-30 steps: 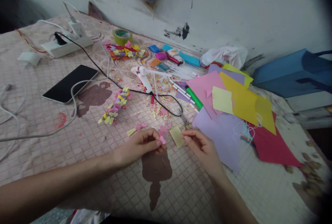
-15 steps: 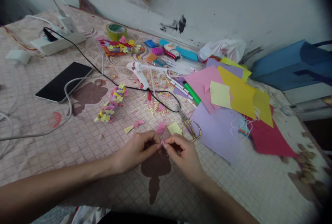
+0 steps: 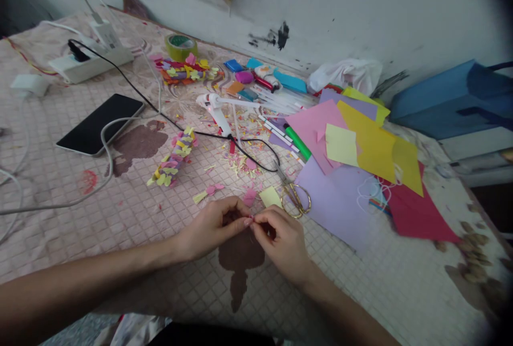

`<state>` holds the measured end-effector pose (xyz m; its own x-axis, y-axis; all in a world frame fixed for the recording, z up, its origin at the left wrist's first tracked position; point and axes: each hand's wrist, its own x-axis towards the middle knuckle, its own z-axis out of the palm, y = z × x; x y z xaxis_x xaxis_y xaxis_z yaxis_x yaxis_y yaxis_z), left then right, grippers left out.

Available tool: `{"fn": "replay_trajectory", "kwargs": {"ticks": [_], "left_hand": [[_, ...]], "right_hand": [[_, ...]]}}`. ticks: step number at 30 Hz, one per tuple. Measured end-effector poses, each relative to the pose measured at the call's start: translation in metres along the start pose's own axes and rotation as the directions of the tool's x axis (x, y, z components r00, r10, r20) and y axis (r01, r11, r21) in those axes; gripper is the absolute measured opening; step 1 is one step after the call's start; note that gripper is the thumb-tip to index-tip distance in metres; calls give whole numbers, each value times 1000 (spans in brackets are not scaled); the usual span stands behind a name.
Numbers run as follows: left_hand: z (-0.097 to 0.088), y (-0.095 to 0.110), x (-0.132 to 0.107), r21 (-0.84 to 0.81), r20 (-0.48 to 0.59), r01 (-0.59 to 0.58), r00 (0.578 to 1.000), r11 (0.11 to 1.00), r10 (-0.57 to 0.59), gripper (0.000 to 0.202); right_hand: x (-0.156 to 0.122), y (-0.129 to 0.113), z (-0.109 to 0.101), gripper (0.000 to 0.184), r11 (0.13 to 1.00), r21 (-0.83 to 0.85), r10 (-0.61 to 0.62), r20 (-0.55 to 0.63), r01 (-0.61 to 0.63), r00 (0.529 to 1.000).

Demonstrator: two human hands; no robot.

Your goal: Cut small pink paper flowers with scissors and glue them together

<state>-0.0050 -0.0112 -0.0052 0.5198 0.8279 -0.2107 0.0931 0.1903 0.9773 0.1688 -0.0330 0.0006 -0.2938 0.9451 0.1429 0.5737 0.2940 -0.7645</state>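
Both hands meet fingertip to fingertip just above the table. My left hand (image 3: 218, 227) pinches a tiny pink piece of paper (image 3: 251, 218), mostly hidden by the fingers. From the other side, the thumb and forefinger of my right hand (image 3: 282, 236) close on the same piece. Right behind the fingers lie pink paper cut-outs (image 3: 249, 197) and a pale yellow paper square (image 3: 271, 198). Gold-handled scissors (image 3: 295, 200) rest beside my right hand. Farther left are a small pink and yellow paper piece (image 3: 208, 192) and a stick wrapped in paper petals (image 3: 174, 158).
A white glue gun (image 3: 216, 113) with a black cord stands amid paper scraps. Coloured paper sheets (image 3: 336, 202) and a green marker (image 3: 297, 142) lie to the right. On the left are a phone (image 3: 100, 124), a power strip (image 3: 92, 63) and looping white cable. Green tape (image 3: 181, 47) sits behind.
My fingers have shifted slightly around the pink piece, which shows less now. The left thumb has turned a little. The view has moved very slightly; other things lie as before.
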Motion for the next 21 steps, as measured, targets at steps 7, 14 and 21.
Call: {"fn": "replay_trajectory", "kwargs": {"ticks": [7, 14, 21], "left_hand": [[-5, 4, 5, -175, 106, 63, 993, 983, -45, 18], [-7, -1, 8, -275, 160, 121, 984, 954, -79, 18], [-4, 2, 6, -212, 132, 99, 989, 972, -72, 23]], "right_hand": [[3, 0, -7, 17, 902, 329, 234, 171, -280, 957], [1, 9, -7, 19, 698, 537, 327, 349, -473, 878], [1, 5, -6, 16, 716, 528, 320, 333, -456, 887]]}}
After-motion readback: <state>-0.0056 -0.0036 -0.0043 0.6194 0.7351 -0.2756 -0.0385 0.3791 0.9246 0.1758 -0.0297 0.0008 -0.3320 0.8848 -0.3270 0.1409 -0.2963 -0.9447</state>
